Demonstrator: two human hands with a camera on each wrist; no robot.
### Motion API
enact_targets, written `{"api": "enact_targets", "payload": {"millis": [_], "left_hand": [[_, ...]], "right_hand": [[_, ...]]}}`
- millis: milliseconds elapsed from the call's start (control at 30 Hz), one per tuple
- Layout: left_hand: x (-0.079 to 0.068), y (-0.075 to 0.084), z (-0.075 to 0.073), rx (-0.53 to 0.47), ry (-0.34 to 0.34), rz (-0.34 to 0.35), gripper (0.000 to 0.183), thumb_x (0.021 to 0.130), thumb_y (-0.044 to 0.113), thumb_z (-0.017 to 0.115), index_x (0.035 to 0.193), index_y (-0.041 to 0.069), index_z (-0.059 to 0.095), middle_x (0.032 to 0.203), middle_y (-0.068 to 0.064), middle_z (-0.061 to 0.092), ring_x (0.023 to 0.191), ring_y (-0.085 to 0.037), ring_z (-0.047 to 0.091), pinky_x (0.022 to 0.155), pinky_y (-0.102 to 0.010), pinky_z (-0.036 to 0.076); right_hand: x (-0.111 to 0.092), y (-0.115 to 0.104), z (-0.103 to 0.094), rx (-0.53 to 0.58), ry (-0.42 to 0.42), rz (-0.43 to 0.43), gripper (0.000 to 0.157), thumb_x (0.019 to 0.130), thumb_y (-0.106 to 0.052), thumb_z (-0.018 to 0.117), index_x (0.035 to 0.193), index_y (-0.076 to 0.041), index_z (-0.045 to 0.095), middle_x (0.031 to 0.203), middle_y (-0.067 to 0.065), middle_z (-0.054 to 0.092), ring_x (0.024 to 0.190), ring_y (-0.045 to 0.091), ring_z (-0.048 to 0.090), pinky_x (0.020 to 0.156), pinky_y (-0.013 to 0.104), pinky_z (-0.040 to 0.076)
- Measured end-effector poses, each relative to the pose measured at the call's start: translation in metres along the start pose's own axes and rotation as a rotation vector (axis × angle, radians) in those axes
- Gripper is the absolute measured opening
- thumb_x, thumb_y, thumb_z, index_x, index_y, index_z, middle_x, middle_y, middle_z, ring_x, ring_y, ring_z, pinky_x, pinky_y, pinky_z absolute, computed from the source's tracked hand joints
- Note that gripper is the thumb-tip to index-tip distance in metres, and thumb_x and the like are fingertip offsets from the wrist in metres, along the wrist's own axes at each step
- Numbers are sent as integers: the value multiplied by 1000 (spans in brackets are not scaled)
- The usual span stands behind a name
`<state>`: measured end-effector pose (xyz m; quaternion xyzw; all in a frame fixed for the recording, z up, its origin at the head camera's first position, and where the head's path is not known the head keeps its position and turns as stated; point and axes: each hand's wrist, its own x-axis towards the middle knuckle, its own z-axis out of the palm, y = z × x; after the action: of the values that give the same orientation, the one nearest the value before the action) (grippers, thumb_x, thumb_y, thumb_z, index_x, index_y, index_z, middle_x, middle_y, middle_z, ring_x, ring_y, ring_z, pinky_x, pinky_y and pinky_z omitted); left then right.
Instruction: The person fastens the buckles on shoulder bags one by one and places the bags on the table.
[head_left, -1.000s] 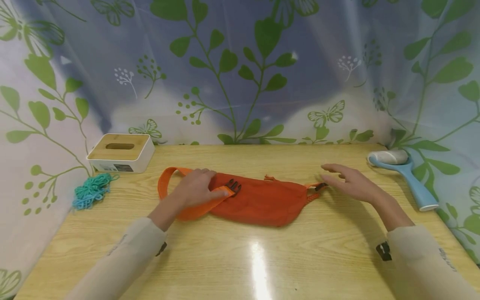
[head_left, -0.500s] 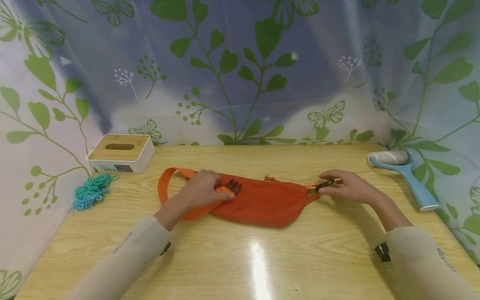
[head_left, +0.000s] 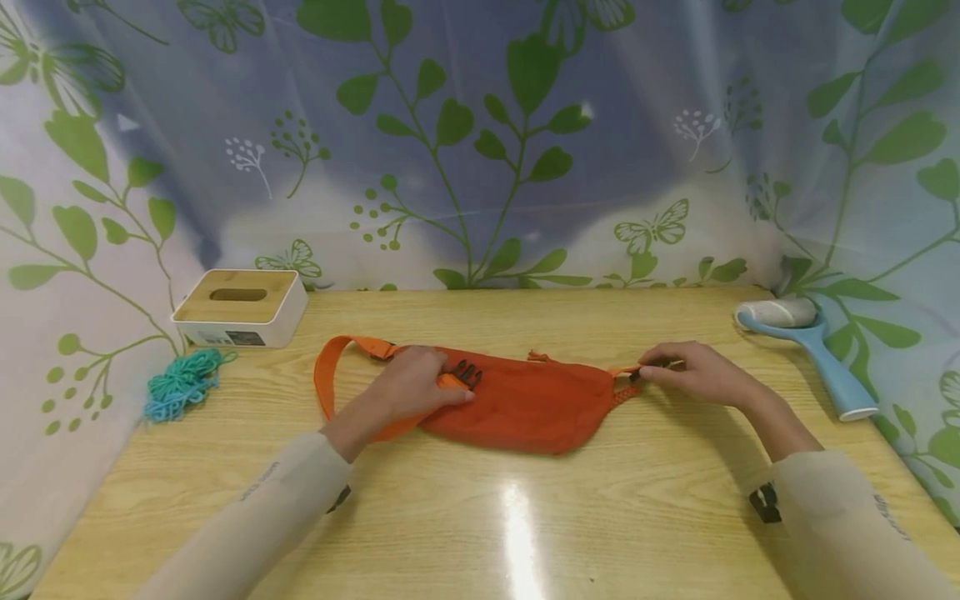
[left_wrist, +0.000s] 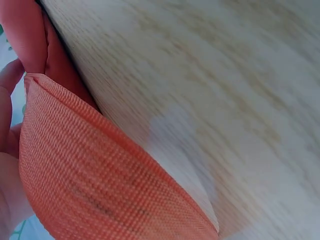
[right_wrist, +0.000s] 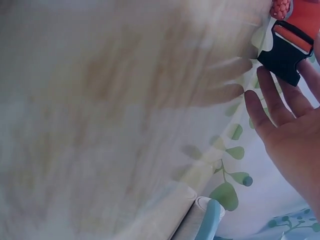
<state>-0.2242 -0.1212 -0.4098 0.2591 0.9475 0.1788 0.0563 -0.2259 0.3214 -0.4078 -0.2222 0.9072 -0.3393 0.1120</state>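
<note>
An orange-red waist bag (head_left: 525,404) lies flat on the wooden table, its orange strap (head_left: 327,375) looped out at the left. My left hand (head_left: 411,385) grips the strap over the bag's left part, just behind a black pronged buckle half (head_left: 468,374). In the left wrist view the strap webbing (left_wrist: 100,165) fills the foreground and hides most of that hand. At the bag's right end my right hand (head_left: 693,372) pinches the black socket half of the buckle (right_wrist: 286,52) between thumb and fingers. The two buckle halves are apart.
A white tissue box with a wooden lid (head_left: 240,307) stands at the back left, with a bundle of teal and blue yarn (head_left: 183,385) before it. A blue-handled lint roller (head_left: 813,342) lies at the right. Patterned curtains (head_left: 480,150) enclose the table.
My right hand has come to the bag's right end and taken hold of the socket buckle. The left hand has shifted slightly right, still holding the strap.
</note>
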Motion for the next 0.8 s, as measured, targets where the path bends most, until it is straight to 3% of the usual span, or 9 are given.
{"api": "enact_targets", "payload": {"millis": [200,400,700,800], "left_hand": [[1,2,1,28,3,-21,50,90,47,74,65,14,46,62,6,29,60,-12,27,57,-29,24],[2,2,2,45,-4,-50,43,92,41,75,70,13,51,64,5,33,61,-13,31,58,-29,27],[3,4,3,61,-1,-39,38,89,42,78,78,11,58,67,3,46,64,-15,42,60,-30,36],[3,4,3,76,-2,-35,39,88,45,79,81,12,60,70,2,53,67,-16,46,62,-30,40]], "right_hand": [[1,0,0,-42,-14,18,30,103,-28,63,121,-5,71,120,11,69,115,38,62,94,54,51],[2,0,1,-17,-16,22,26,96,-27,73,112,-6,73,110,6,71,107,31,66,89,48,55],[5,-2,2,8,48,14,29,86,-23,84,104,-4,71,113,13,68,108,32,63,90,45,54],[6,-2,2,-9,48,14,26,85,-23,85,95,-6,68,115,15,68,109,35,64,89,47,55]]}}
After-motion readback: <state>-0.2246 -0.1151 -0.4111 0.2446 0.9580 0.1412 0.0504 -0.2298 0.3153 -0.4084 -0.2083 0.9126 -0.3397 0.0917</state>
